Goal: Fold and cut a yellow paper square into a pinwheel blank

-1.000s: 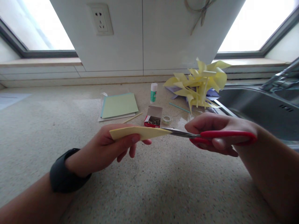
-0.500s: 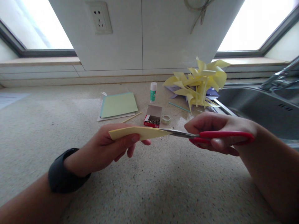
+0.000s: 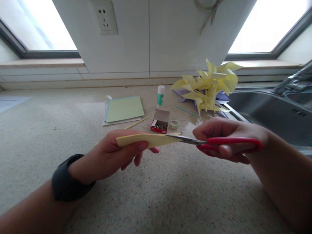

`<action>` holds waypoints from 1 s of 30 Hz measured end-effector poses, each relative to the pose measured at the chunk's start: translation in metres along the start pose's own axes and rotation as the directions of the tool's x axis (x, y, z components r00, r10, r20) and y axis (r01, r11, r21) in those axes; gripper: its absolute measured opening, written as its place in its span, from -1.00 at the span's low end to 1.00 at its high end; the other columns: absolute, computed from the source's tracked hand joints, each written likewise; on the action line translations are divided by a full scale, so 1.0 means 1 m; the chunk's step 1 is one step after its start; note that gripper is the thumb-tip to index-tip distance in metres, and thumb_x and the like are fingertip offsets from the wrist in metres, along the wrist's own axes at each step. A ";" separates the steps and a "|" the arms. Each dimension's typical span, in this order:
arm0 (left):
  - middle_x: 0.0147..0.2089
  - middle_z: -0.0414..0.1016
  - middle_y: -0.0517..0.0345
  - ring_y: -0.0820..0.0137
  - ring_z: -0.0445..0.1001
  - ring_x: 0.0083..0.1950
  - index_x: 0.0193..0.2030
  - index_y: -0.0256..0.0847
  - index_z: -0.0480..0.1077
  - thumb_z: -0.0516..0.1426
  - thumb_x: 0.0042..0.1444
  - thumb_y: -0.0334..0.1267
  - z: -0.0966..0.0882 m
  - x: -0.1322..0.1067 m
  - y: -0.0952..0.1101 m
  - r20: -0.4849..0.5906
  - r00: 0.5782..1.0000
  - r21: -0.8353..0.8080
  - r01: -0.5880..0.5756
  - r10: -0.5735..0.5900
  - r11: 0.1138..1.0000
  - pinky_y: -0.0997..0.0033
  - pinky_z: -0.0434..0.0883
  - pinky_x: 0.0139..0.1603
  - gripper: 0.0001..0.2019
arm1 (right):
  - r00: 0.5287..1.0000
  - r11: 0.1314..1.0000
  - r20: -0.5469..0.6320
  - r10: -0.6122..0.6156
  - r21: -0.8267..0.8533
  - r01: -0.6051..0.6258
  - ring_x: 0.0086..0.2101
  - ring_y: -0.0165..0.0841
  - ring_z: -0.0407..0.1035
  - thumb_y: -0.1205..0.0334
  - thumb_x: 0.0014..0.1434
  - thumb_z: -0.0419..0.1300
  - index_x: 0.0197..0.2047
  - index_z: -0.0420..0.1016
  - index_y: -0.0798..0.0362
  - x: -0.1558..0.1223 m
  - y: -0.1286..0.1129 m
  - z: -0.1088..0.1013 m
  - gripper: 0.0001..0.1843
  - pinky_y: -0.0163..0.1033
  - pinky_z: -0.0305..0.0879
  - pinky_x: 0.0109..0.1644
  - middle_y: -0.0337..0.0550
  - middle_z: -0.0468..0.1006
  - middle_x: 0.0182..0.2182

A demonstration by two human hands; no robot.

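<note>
My left hand (image 3: 114,156), with a black watch on the wrist, pinches a folded yellow paper (image 3: 146,139) held flat above the speckled counter. My right hand (image 3: 226,138) grips red-handled scissors (image 3: 214,142), fingers through the loops. The metal blades point left and have entered the paper's right tip, a thin yellow strip lying above the blade.
Behind lie a stack of green and white sheets (image 3: 123,110), a wooden stick (image 3: 136,123), an open red box of pins (image 3: 159,122), a tape roll (image 3: 174,123), a glue stick (image 3: 160,96) and a pile of yellow paper pinwheels (image 3: 207,87). A steel sink (image 3: 270,113) is at right.
The scissor blades have gone a little further left into the paper's tip, splitting off a thin strip. Both hands stay almost where they were.
</note>
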State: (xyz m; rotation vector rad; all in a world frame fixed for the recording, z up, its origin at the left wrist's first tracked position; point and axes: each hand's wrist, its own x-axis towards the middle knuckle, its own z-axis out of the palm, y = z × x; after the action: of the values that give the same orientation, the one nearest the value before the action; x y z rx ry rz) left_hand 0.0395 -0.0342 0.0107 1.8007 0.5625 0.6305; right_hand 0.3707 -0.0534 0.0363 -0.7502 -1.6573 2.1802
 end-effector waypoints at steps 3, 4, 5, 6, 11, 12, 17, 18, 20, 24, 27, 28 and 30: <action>-0.46 0.44 0.29 0.64 0.27 -0.57 0.01 -0.10 0.57 0.07 0.41 -0.19 0.000 0.000 0.001 -0.004 1.000 -0.004 -0.017 0.017 1.000 0.75 0.27 -0.62 -0.76 | 1.000 1.000 -0.001 0.009 -0.025 -0.009 -0.75 -0.65 0.19 0.05 0.21 0.35 -0.33 0.39 0.12 -0.001 -0.001 -0.001 -0.67 -0.59 0.21 -0.72 -0.39 0.41 -0.58; -0.46 0.44 0.29 0.64 0.28 -0.57 0.02 -0.09 0.57 0.07 0.41 -0.19 0.000 0.000 0.001 -0.003 1.000 -0.003 -0.024 0.024 1.000 0.76 0.28 -0.62 -0.76 | 1.000 1.000 -0.004 0.014 -0.027 -0.014 -0.75 -0.65 0.19 0.05 0.21 0.35 -0.33 0.38 0.12 -0.001 -0.002 -0.001 -0.67 -0.60 0.22 -0.72 -0.39 0.41 -0.57; -0.46 0.44 0.29 0.64 0.28 -0.57 0.03 -0.09 0.57 0.07 0.42 -0.20 0.000 0.000 0.002 0.002 1.000 0.005 -0.027 0.027 1.000 0.76 0.28 -0.61 -0.75 | 1.000 0.999 -0.005 0.020 -0.025 -0.020 -0.75 -0.66 0.20 0.05 0.20 0.35 -0.33 0.39 0.13 -0.001 -0.002 -0.001 -0.67 -0.60 0.22 -0.71 -0.39 0.41 -0.57; -0.46 0.44 0.29 0.64 0.28 -0.57 0.02 -0.08 0.57 0.06 0.42 -0.20 0.000 0.000 0.002 0.007 0.999 0.021 -0.031 0.031 0.999 0.76 0.28 -0.61 -0.75 | 1.000 1.000 -0.004 0.025 -0.018 -0.025 -0.75 -0.66 0.20 0.04 0.20 0.36 -0.32 0.39 0.13 0.000 -0.001 -0.002 -0.66 -0.60 0.23 -0.71 -0.39 0.42 -0.57; -0.47 0.43 0.30 0.66 0.28 -0.57 -0.01 -0.14 0.57 0.07 0.41 -0.25 0.001 0.002 0.007 0.040 0.997 0.114 -0.073 0.069 0.991 0.77 0.26 -0.60 -0.77 | 0.998 0.998 0.055 0.041 0.046 -0.043 -0.75 -0.63 0.21 0.04 0.12 0.42 -0.31 0.40 0.13 0.004 0.001 -0.003 -0.63 -0.57 0.27 -0.71 -0.39 0.43 -0.59; -0.48 0.43 0.30 0.66 0.27 -0.57 -0.02 -0.16 0.57 0.07 0.41 -0.26 0.001 0.002 0.008 0.049 0.996 0.110 -0.081 0.076 0.991 0.77 0.26 -0.60 -0.77 | 0.997 0.998 0.069 0.047 0.049 -0.050 -0.74 -0.63 0.22 0.06 0.11 0.43 -0.31 0.40 0.13 0.005 0.001 -0.003 -0.64 -0.57 0.28 -0.70 -0.39 0.43 -0.59; -0.47 0.43 0.30 0.67 0.28 -0.56 -0.02 -0.18 0.57 0.07 0.42 -0.27 0.002 0.005 0.008 0.065 0.994 0.098 -0.095 0.088 0.991 0.77 0.26 -0.59 -0.77 | 0.996 0.998 0.078 0.037 0.042 -0.040 -0.75 -0.63 0.21 0.02 0.15 0.40 -0.30 0.40 0.13 0.007 0.002 0.000 -0.63 -0.57 0.27 -0.72 -0.39 0.41 -0.59; -0.47 0.44 0.30 0.67 0.28 -0.56 -0.01 -0.17 0.57 0.06 0.42 -0.27 0.002 0.005 0.008 0.061 0.994 0.101 -0.093 0.088 0.990 0.77 0.26 -0.58 -0.77 | 0.997 0.999 0.071 0.028 0.037 -0.030 -0.75 -0.63 0.20 0.00 0.17 0.38 -0.30 0.40 0.13 0.007 0.002 0.000 -0.63 -0.58 0.25 -0.72 -0.40 0.40 -0.60; -0.47 0.44 0.29 0.66 0.28 -0.56 -0.02 -0.16 0.57 0.06 0.42 -0.27 0.002 0.005 0.006 0.056 0.995 0.102 -0.091 0.085 0.991 0.76 0.26 -0.59 -0.76 | 0.998 1.000 0.064 0.019 0.021 -0.021 -0.76 -0.64 0.18 -0.02 0.18 0.36 -0.30 0.39 0.12 0.007 0.001 0.001 -0.62 -0.59 0.23 -0.73 -0.40 0.39 -0.60; -0.47 0.44 0.26 0.64 0.28 -0.57 -0.03 -0.19 0.57 0.06 0.42 -0.27 0.001 0.004 0.006 0.055 0.994 0.093 -0.102 0.097 0.990 0.73 0.25 -0.61 -0.76 | 0.996 0.999 0.073 0.050 0.005 -0.050 -0.73 -0.63 0.21 0.00 0.18 0.37 -0.31 0.38 0.11 0.006 0.000 -0.001 -0.63 -0.58 0.24 -0.70 -0.38 0.39 -0.58; -0.47 0.44 0.26 0.63 0.27 -0.58 -0.04 -0.21 0.57 0.06 0.41 -0.25 0.001 0.004 0.007 0.058 0.993 0.097 -0.106 0.101 0.990 0.72 0.24 -0.63 -0.76 | 0.997 0.998 0.057 0.059 0.007 -0.059 -0.72 -0.63 0.21 0.01 0.17 0.38 -0.29 0.39 0.11 0.006 0.001 -0.002 -0.64 -0.58 0.24 -0.70 -0.38 0.39 -0.56; -0.48 0.44 0.26 0.63 0.27 -0.58 -0.04 -0.21 0.57 0.06 0.41 -0.25 0.001 0.004 0.007 0.061 0.993 0.096 -0.104 0.098 0.990 0.72 0.24 -0.63 -0.76 | 0.996 0.998 0.063 0.058 0.015 -0.059 -0.72 -0.63 0.21 0.02 0.17 0.38 -0.30 0.38 0.11 0.006 0.001 -0.003 -0.64 -0.58 0.24 -0.70 -0.38 0.39 -0.56; -0.48 0.44 0.26 0.63 0.27 -0.58 -0.04 -0.21 0.57 0.06 0.41 -0.25 0.002 0.004 0.008 0.068 0.993 0.092 -0.099 0.093 0.991 0.71 0.23 -0.64 -0.76 | 0.994 0.997 0.089 0.061 0.032 -0.064 -0.73 -0.63 0.22 0.02 0.15 0.40 -0.31 0.37 0.11 0.006 0.002 -0.003 -0.62 -0.58 0.26 -0.70 -0.39 0.39 -0.57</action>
State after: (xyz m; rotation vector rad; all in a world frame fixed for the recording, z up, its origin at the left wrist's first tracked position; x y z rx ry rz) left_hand 0.0442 -0.0351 0.0185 1.9395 0.4719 0.6186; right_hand 0.3676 -0.0481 0.0320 -0.7154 -1.6542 2.3108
